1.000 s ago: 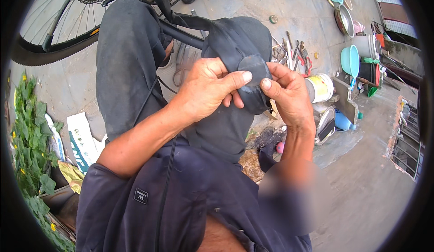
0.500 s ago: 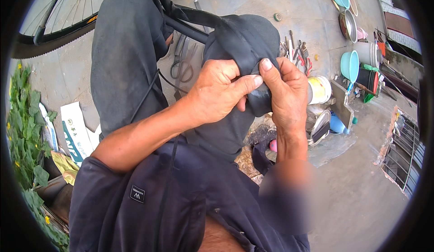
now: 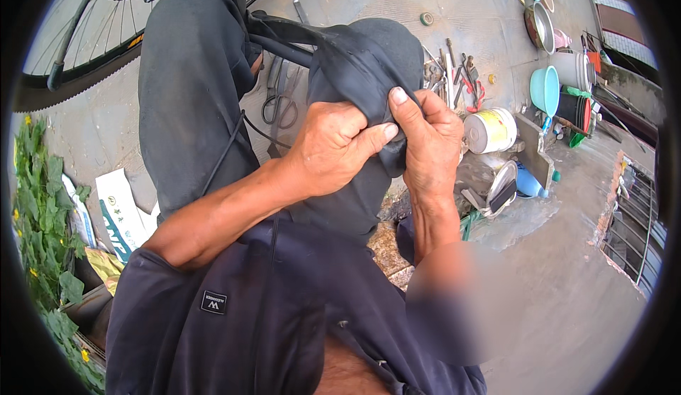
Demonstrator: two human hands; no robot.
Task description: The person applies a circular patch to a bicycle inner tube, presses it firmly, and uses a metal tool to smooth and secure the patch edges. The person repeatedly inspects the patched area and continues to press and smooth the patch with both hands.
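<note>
A flat black bicycle inner tube [image 3: 352,65] lies draped across my right knee [image 3: 401,44]. My left hand [image 3: 328,147] is closed on it, with the thumb on top and the fingers curled beneath. Close beside it, my right hand [image 3: 431,147] pinches the same stretch of rubber between thumb and fingers. The two thumbs are slightly apart, and the fingertips under the tube are hidden. From my knee the tube runs up and left toward the bicycle frame [image 3: 280,49].
The bicycle wheel [image 3: 84,33] stands at upper left. Scissors [image 3: 280,108] lie on the ground between my legs. Beyond my right knee are several hand tools [image 3: 461,76], a roll of tape [image 3: 426,18], a white bucket [image 3: 489,131] and turquoise basins [image 3: 545,91]. Leafy plants [image 3: 39,218] line the left.
Both hands, still on the inner tube, appear slightly farther left as the view shifts. The thumbs have drawn a little apart.
</note>
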